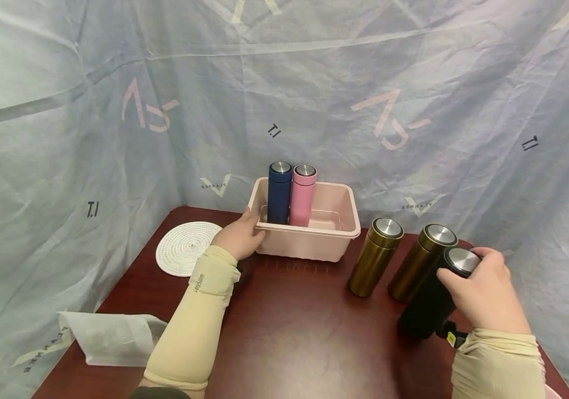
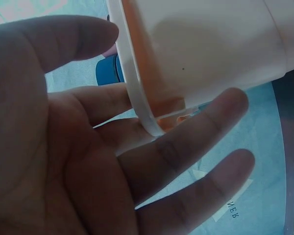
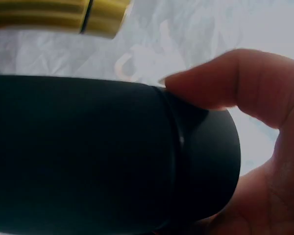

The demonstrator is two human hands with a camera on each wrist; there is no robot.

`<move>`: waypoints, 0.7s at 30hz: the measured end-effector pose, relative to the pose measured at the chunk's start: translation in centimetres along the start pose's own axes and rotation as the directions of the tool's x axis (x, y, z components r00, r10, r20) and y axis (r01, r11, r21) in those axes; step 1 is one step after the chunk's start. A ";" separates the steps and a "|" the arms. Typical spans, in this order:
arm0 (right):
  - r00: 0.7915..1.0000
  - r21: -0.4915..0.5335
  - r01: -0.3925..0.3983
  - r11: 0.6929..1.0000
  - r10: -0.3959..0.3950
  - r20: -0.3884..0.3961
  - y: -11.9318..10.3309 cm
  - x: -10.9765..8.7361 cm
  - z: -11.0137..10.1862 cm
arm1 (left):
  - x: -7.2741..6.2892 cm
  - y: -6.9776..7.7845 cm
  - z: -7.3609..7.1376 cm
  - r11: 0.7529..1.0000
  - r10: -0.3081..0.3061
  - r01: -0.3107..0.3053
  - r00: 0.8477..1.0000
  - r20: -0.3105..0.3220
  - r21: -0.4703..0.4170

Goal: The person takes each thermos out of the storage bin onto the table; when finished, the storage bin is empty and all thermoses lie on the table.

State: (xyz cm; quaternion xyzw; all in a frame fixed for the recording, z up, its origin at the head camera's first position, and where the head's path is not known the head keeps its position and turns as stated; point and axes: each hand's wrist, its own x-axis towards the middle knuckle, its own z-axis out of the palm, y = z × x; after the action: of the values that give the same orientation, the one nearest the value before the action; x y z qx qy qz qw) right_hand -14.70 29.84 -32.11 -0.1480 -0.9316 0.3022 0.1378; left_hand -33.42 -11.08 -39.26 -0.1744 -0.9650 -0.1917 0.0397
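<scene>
My left hand (image 1: 238,237) is at the left front corner of a pale pink plastic bin (image 1: 304,244). Its thumb touches the bin's rim (image 2: 132,73), two fingers pass behind that rim, and the other two extend straight along the outer wall. Inside the bin a blue thermos (image 1: 279,194) and a pink thermos (image 1: 303,197) stand upright side by side. With thumb and fingers around the lid, my right hand (image 1: 488,291) grips a black thermos (image 1: 426,305), seen large in the right wrist view. Two gold thermoses (image 1: 371,263) (image 1: 419,266) stand just left of it.
A round white woven mat (image 1: 184,249) lies left of the bin. Nearer the left edge of the dark red table (image 1: 304,332) is a white translucent pouch (image 1: 114,338), partly behind my left forearm. Grey printed fabric (image 1: 304,100) hangs around the back and sides.
</scene>
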 end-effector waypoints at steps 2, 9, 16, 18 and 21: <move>1.000 -0.012 0.010 1.000 -0.010 0.019 0.4 0.3 0.2 | 0.0 0.0 0.0 1.000 0.004 -0.004 1.000 0.001 0.000; 0.998 -0.060 0.037 0.998 -0.033 0.062 0.8 0.7 0.4 | -0.2 0.3 -0.3 1.000 -0.010 0.010 1.000 0.006 -0.003; 0.996 -0.049 0.019 0.999 -0.015 0.084 1.3 0.3 0.3 | -0.3 0.5 -0.2 1.000 -0.006 0.006 1.000 0.015 0.001; 0.995 -0.045 0.024 0.999 -0.020 0.093 1.3 0.3 0.2 | -0.2 0.4 -0.2 1.000 0.003 -0.003 1.000 0.012 -0.002; 0.993 -0.052 0.037 0.998 -0.031 0.113 1.0 0.4 0.0 | -0.2 0.2 -0.2 1.000 -0.002 0.002 1.000 0.007 -0.003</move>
State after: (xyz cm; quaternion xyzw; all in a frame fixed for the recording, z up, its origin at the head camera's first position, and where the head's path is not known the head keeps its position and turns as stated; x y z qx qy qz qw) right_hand -14.90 30.78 -32.69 -0.1185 -0.9481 0.2823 0.0861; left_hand -33.18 -11.00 -39.03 -0.1742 -0.9650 -0.1925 0.0358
